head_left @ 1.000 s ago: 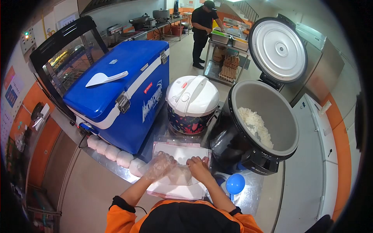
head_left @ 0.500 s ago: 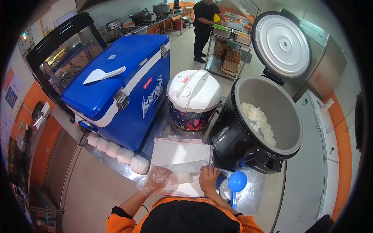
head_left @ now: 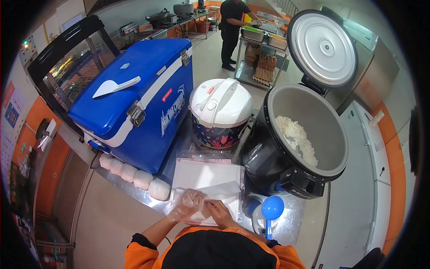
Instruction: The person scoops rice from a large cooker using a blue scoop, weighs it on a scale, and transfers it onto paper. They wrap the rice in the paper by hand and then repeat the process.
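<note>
At left we see a blue cooler [head_left: 150, 141], white wrapped bundles [head_left: 142, 180] lined up beside it. Our plastic-gloved left hand [head_left: 190, 201] and right hand [head_left: 219, 214], close together, grasp what looks like a folded paper sheet [head_left: 222, 190] over the stacked paper [head_left: 192, 173]. Farther right are a blue ladle [head_left: 273, 207] and an open rice cooker [head_left: 261, 154] holding rice [head_left: 295, 139].

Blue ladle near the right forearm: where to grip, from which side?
Grip the blue ladle by its handle, probably from above on the wearer's side with the right hand: the slim handle points back toward the wearer, its wider round bowl toward the black cooker.
</note>
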The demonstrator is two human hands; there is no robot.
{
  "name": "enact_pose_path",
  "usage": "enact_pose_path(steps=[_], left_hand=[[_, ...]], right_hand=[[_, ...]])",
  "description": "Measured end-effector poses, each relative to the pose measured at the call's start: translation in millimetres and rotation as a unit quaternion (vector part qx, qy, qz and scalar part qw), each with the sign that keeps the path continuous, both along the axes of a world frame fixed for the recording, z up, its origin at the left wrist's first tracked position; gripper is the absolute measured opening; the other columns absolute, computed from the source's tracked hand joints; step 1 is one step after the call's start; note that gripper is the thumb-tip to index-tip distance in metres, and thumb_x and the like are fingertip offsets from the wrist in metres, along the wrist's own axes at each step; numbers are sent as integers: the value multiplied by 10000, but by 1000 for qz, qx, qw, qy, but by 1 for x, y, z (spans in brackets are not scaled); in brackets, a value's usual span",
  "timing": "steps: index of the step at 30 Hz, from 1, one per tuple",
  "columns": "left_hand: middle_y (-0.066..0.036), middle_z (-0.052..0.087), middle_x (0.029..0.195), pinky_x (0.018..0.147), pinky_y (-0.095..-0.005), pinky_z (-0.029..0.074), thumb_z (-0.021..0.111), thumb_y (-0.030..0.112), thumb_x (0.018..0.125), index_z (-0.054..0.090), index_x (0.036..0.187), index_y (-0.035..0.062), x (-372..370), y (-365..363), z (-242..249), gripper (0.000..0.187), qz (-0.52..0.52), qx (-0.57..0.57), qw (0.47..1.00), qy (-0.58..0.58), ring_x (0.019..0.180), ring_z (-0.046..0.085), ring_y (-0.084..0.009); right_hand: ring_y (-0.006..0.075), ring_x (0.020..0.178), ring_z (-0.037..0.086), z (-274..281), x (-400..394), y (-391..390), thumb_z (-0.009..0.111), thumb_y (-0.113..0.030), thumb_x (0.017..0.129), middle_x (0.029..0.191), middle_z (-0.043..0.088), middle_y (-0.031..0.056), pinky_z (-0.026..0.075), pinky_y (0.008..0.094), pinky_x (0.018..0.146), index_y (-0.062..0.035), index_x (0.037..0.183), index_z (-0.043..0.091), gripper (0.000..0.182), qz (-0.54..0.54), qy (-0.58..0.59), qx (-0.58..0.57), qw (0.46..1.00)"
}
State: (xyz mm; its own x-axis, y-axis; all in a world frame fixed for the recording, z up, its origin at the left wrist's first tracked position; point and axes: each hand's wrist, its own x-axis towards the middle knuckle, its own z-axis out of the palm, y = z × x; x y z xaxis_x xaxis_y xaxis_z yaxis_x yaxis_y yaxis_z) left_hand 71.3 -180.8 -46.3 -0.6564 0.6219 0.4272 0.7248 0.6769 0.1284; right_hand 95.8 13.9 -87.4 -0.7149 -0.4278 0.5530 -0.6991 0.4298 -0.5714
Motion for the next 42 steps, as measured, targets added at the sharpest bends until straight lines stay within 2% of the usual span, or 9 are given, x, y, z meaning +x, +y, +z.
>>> enact_pose_path(steps=[8,13,16,23,25,28,32,34,42], left_hand=[[-118,577,991,812,-386,441,612,147,795,567,1059,26,16,4,-6,294,-3,-26,998,-49,925,550,-258],[-153,578,1026,868,-409,448,590,119,824,586,1092,22,27,15,-17,284,130,226,907,-331,961,542,-317],[-172,563,1035,916,-400,430,501,77,919,571,1089,-10,31,18,1,204,173,249,874,-380,1016,541,-338],[-165,559,1055,926,-372,429,486,90,940,542,1110,-9,36,5,-39,204,125,135,955,-234,1019,555,-299],[-149,544,1038,894,-352,441,467,83,945,538,1072,7,40,5,-87,165,169,564,696,-411,1010,550,-271],[-137,540,981,850,-362,443,445,148,956,541,998,30,39,1,-13,157,213,257,854,-400,963,547,-262],[-141,541,910,818,-395,434,414,223,963,537,943,52,48,3,-31,211,201,426,783,-406,908,537,-276],[-100,537,873,797,-373,430,424,209,956,513,885,63,48,-6,-52,184,197,205,909,-305,847,535,-250],[-115,541,861,716,-388,464,578,170,824,552,842,44,39,-5,-55,130,188,274,882,-333,816,560,-278]], right_hand=[[339,962,569,-7,3,0,617,9,741,1045,557,179,499,369,816,50,1065,592,328,-11,-14,23,1000],[335,967,547,-21,1,4,646,-2,740,1048,550,169,474,389,833,-9,1060,607,322,-55,-75,-19,995],[244,1005,533,-12,-14,8,664,-48,738,1048,565,91,365,402,851,-90,1011,626,278,-204,133,125,962],[227,952,551,-26,-25,19,615,-70,702,995,585,36,358,383,804,-95,989,605,288,-137,62,112,982],[230,952,550,-23,-24,19,614,-62,700,995,585,43,360,387,803,-88,988,603,290,-133,59,109,983],[235,939,559,-20,-21,22,617,-42,720,986,589,67,367,385,801,-69,980,610,262,-129,45,107,985],[259,951,553,-20,-17,24,595,-3,716,1002,588,92,403,400,830,-43,997,597,284,-119,1,83,989],[281,922,568,-21,-17,22,596,16,743,988,603,108,423,400,811,-36,982,612,245,-125,-16,63,990],[333,858,602,-16,-26,29,586,60,768,941,634,138,468,397,787,-5,941,639,192,-105,-96,29,989]])
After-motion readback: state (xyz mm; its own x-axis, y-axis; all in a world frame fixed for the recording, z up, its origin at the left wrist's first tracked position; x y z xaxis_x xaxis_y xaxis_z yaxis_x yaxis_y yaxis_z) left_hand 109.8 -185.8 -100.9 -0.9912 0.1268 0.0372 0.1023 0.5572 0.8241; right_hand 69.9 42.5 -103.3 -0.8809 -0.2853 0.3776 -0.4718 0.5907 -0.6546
